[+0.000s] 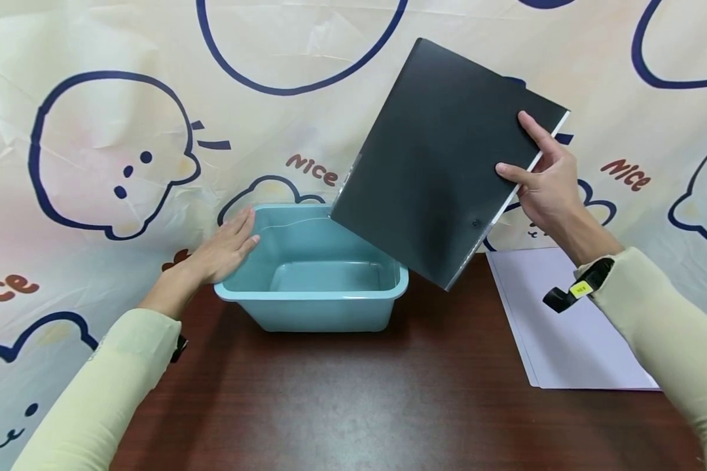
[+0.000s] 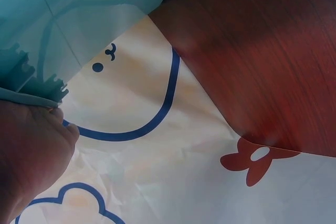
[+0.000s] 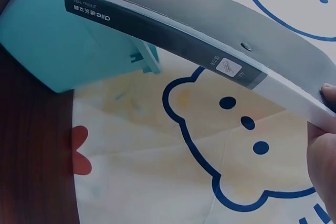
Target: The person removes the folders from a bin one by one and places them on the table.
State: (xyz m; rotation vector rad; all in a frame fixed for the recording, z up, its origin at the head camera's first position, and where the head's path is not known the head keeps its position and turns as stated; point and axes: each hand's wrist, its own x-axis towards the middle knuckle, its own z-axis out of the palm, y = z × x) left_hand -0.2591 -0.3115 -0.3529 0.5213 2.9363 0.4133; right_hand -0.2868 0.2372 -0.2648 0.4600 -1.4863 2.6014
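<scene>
A black A4 folder [image 1: 442, 163] with a pale spine edge is held aloft by my right hand [image 1: 544, 173], thumb and a finger spread across its face. Its labelled spine [image 3: 168, 40] shows in the right wrist view. One lower corner of the folder overlaps the right rim of a light blue plastic basin [image 1: 324, 314] in the head view; whether they touch, I cannot tell. My left hand [image 1: 226, 245] rests on the basin's left rim with its fingers extended. The visible inside of the basin holds nothing, though the folder covers its right back part.
A stack of pale lilac sheets [image 1: 571, 340] lies on the dark wooden table [image 1: 342, 399], under my right forearm. Behind the table hangs a cream backdrop [image 1: 271, 137] with cartoon drawings. A dark strap [image 1: 595, 278] circles my right wrist.
</scene>
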